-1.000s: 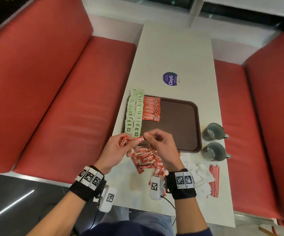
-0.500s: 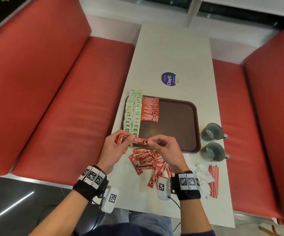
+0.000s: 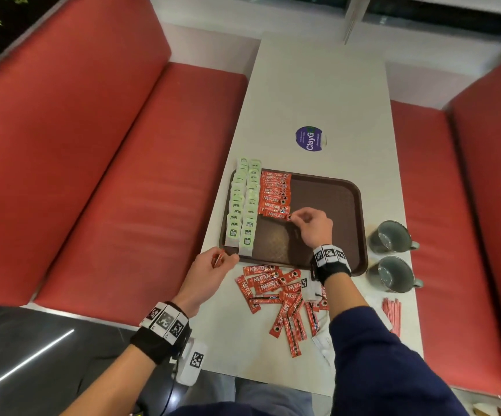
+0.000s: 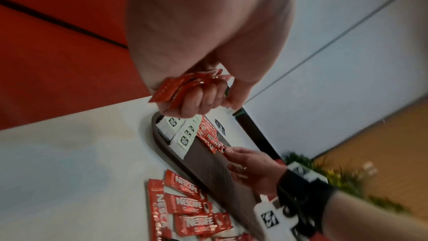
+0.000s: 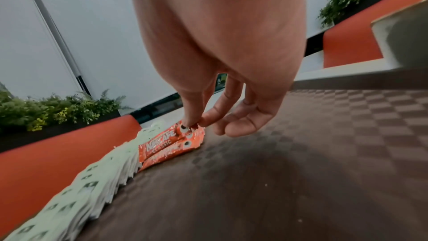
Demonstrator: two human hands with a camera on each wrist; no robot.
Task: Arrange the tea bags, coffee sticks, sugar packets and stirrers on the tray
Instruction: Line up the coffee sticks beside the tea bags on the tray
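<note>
Right hand (image 3: 311, 226) pinches the end of one coffee stick (image 3: 277, 215) with thumb and forefinger, setting it at the near end of the red stick row (image 3: 274, 193) on the tray (image 3: 327, 199); the stick looks down on or just above the row, contact unclear. Left hand (image 3: 211, 267) is curled round a small bundle of sticks (image 4: 185, 87) and hovers at the tray's near-left corner. Tea bags (image 3: 243, 205) sit in two overlapping columns along the tray's left side, touching the stick row. Loose sticks (image 3: 276, 295) lie in a heap on the worktop (image 3: 318, 85) near the tray, stirrers (image 3: 391, 315) at near right by two mugs (image 3: 391, 253); sugar packets mostly hidden under the right arm. Risks: letting go skewed leaves the stick crooked or riding over its neighbour; a fingertip dragging back could pull the overlapped row out of line or nudge the tea bags; the left bundle could fan out and drop a stick; the right sleeve passes low over the heap and could scatter it.
</note>
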